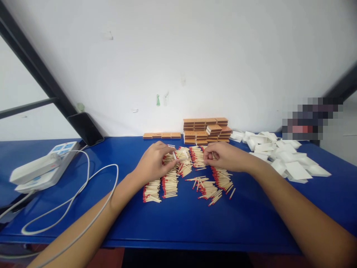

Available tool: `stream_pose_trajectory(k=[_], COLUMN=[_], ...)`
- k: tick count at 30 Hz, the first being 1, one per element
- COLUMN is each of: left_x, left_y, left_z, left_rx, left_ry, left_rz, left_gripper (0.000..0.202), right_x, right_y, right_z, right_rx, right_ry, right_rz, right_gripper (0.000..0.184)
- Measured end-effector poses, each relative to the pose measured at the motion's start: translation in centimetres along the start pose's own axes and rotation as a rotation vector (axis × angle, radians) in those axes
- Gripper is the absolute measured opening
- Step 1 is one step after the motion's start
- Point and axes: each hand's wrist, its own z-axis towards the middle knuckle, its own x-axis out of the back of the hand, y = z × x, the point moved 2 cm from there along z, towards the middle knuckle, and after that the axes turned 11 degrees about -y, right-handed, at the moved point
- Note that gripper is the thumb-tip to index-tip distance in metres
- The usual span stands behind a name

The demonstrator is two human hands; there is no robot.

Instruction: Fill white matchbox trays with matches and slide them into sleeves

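Note:
Between thumb and fingers, my left hand holds a small white matchbox tray, tilted above the matches. My right hand is just to its right, with fingers curled together in a pinch over the match rows. Whatever those fingertips hold, if anything, is hidden. Red-tipped matches lie in rows below both hands, and a looser heap of matches spreads nearer to me. The hands cover parts of the rows.
Orange-brown matchboxes are stacked against the wall, with a low row of matchboxes to their left. A pile of white trays lies at right. On the left are a power strip, a looping white cable and a black phone-like slab.

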Motion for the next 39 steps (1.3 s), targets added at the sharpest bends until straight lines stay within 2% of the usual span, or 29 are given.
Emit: stream_pose_trajectory(k=[4, 7, 12, 17, 25, 30, 39], left_x=[-0.2, -0.5, -0.8, -0.6, -0.6, -0.5, -0.6], left_y=[0.2, 0.3, 1.0, 1.7, 1.9, 2.4, 2.9], left_z=[0.0, 0.0, 0.2, 0.2, 0.1, 0.2, 0.2], left_rx=[-0.008, -0.011, -0.037, -0.063, -0.046, -0.019, -0.024], left_ry=[0.01, 0.023, -0.006, -0.01, -0.028, -0.044, -0.045], left_rz=[-0.004, -0.014, -0.029, -0.041, -0.077, -0.147, -0.192], left_gripper=[0.034, 0.036, 0.039, 0.035, 0.035, 0.035, 0.032], right_x=[0.6, 1.0, 0.5, -0.5, -0.6, -0.7, -1.0], right_y=[-0.8, -1.7, -3.1, -4.1, -4.7, -4.9, -4.9], right_z=[-0.3, -0.6, -0.6, -0.3, -0.4, -0.4, -0.4], right_rx=[0.014, 0.062, 0.146, 0.19, 0.166, 0.169, 0.181], right_ry=[0.061, 0.168, 0.273, 0.251, 0.227, 0.248, 0.199], right_rz=[0.028, 0.059, 0.03, -0.024, -0.069, -0.033, 0.01], right_gripper=[0.01, 0.014, 0.015, 0.013, 0.01, 0.011, 0.017])
